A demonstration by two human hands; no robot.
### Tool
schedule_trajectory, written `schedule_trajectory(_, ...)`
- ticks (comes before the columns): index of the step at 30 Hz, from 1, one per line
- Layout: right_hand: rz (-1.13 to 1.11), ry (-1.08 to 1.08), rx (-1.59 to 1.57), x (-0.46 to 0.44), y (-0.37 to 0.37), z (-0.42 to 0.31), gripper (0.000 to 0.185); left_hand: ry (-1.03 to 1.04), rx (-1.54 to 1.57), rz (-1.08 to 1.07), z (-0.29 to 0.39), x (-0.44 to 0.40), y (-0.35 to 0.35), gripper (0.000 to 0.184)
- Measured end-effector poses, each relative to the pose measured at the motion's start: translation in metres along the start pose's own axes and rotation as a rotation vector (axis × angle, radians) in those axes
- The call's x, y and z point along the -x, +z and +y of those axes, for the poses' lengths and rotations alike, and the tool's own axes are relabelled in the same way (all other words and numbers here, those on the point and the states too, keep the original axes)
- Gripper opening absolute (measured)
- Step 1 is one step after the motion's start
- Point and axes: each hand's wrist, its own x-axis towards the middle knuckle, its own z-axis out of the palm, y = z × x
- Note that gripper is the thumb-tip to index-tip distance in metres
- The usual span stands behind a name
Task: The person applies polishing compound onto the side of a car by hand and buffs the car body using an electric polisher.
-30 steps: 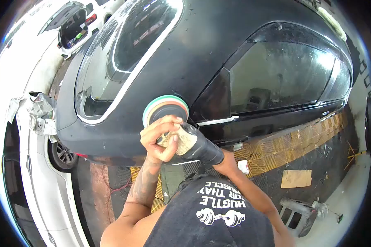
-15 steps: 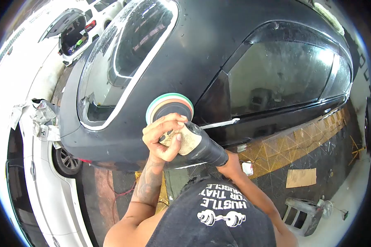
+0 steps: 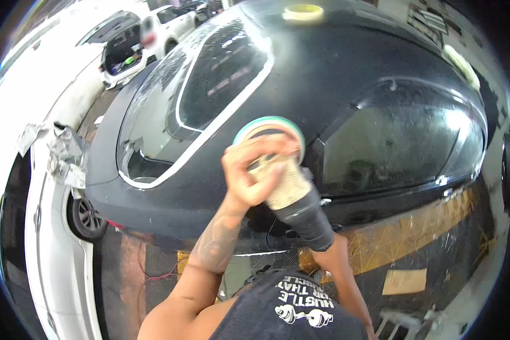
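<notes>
"What's in the grip?"

"Two hands, one polisher (image 3: pixel 300 208). The left hand (image 3: pixel 254 170) is curled over its head; the right hand (image 3: pixel 331 254) is wrapped around the rear end."

"And the disc (image 3: pixel 271 123)?"

"Just one, over the dark car's (image 3: pixel 323 59) rear pillar, between one rear window (image 3: pixel 158 127) and one side window (image 3: pixel 402 144)."

"What else is around the dark car?"

"One yellow round thing (image 3: pixel 303 14) on its roof, one cardboard piece (image 3: pixel 405 281) on the floor beside it, one white car (image 3: pixel 68 277) alongside its rear."

"Room to move?"

"Bare panel runs from the disc toward the dark car's roof. The rear window's white strip (image 3: pixel 221 122) edges one side, the side window the other (snug, that)."

"Anything unclear?"

"The left hand and disc are blurred, so I can't confirm contact. The right hand's fingers are mostly hidden; a grey frame (image 3: pixel 399 324) near the dark car is cut off."
</notes>
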Motion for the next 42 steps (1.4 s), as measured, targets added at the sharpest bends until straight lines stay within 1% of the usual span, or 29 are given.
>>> schedule_trajectory(1,0.019,0.072,0.011,-0.001,-0.009,-0.005,0.033,0.026,-0.016,-0.017,-0.001,-0.016,0.006,0.026)
schedule_trajectory(2,-0.002,0.048,0.021,-0.002,-0.019,-0.009,0.033,0.037,0.007,-0.021,-0.004,-0.032,0.015,0.027)
schedule_trajectory(4,0.098,0.084,0.066,-0.005,-0.04,-0.018,0.032,0.029,0.036,-0.029,-0.007,-0.063,0.034,0.027)
schedule_trajectory(5,0.087,0.066,0.07,-0.005,-0.046,-0.027,0.032,0.012,0.046,-0.032,-0.007,-0.073,0.039,0.027)
schedule_trajectory(7,0.153,0.051,0.076,-0.006,-0.057,-0.042,0.032,-0.132,0.17,-0.015,-0.001,-0.086,0.043,0.025)
schedule_trajectory(8,0.148,-0.024,0.091,-0.008,-0.059,-0.045,0.032,-0.135,0.204,-0.011,-0.003,-0.087,0.039,0.024)
schedule_trajectory(9,0.149,-0.028,0.091,-0.01,-0.059,-0.048,0.032,-0.061,0.133,-0.006,-0.008,-0.085,0.031,0.025)
schedule_trajectory(11,-0.017,-0.041,-0.045,-0.011,-0.053,-0.053,0.036,-0.142,0.228,0.085,-0.005,-0.067,0.012,0.025)
schedule_trajectory(12,-0.003,-0.038,-0.048,-0.011,-0.047,-0.052,0.036,-0.098,0.163,0.118,-0.003,-0.056,-0.002,0.026)
schedule_trajectory(13,-0.078,-0.077,-0.021,-0.012,-0.037,-0.049,0.039,-0.055,0.102,0.149,0.0,-0.042,-0.019,0.027)
schedule_trajectory(14,-0.153,-0.112,0.009,-0.012,-0.028,-0.046,0.042,-0.106,0.102,0.158,0.003,-0.025,-0.036,0.029)
schedule_trajectory(15,-0.218,-0.116,0.079,-0.012,-0.019,-0.045,0.049,-0.106,0.115,0.185,0.008,-0.009,-0.049,0.029)
schedule_trajectory(16,-0.227,-0.168,0.051,-0.011,-0.009,-0.043,0.047,-0.077,0.11,0.208,0.004,0.011,-0.065,0.03)
schedule_trajectory(17,-0.239,-0.22,0.022,-0.01,0.002,-0.041,0.046,-0.101,0.135,0.273,0.006,0.028,-0.075,0.029)
schedule_trajectory(18,-0.23,-0.215,0.02,-0.01,0.01,-0.038,0.046,-0.117,0.136,0.302,0.014,0.04,-0.083,0.029)
schedule_trajectory(20,-0.359,-0.281,0.039,-0.01,0.021,-0.032,0.044,-0.154,0.121,0.358,0.022,0.058,-0.093,0.028)
schedule_trajectory(21,-0.351,-0.277,0.036,-0.008,0.022,-0.031,0.044,-0.153,0.123,0.38,0.022,0.065,-0.096,0.027)
schedule_trajectory(25,-0.388,-0.251,0.012,-0.008,0.013,-0.029,0.047,-0.147,0.158,0.349,0.019,0.054,-0.088,0.025)
schedule_trajectory(28,-0.313,-0.235,0.031,-0.01,-0.004,-0.032,0.048,-0.149,0.138,0.267,0.016,0.017,-0.066,0.024)
schedule_trajectory(31,-0.222,-0.207,-0.018,-0.015,-0.028,-0.038,0.047,-0.135,0.156,0.168,0.007,-0.026,-0.036,0.026)
schedule_trajectory(33,-0.124,-0.149,-0.101,-0.018,-0.036,-0.03,0.048,-0.099,0.088,0.063,-0.008,-0.053,-0.017,0.027)
schedule_trajectory(35,-0.067,-0.144,-0.108,-0.021,-0.045,-0.022,0.047,-0.149,0.232,0.024,-0.005,-0.078,0.018,0.022)
schedule_trajectory(36,-0.041,-0.105,-0.11,-0.021,-0.052,-0.023,0.047,-0.147,0.205,-0.015,0.003,-0.09,0.032,0.021)
schedule_trajectory(37,-0.016,-0.067,-0.113,-0.021,-0.057,-0.022,0.046,-0.127,0.226,-0.037,0.002,-0.099,0.045,0.02)
schedule_trajectory(39,0.012,-0.063,-0.103,-0.024,-0.058,-0.007,0.044,-0.142,0.289,-0.069,-0.004,-0.104,0.059,0.019)
schedule_trajectory(41,0.018,-0.026,-0.005,-0.023,-0.054,-0.002,0.046,-0.166,0.28,-0.072,-0.002,-0.1,0.06,0.019)
schedule_trajectory(42,0.016,-0.021,-0.022,-0.023,-0.052,-0.004,0.046,-0.181,0.274,-0.064,0.0,-0.098,0.059,0.02)
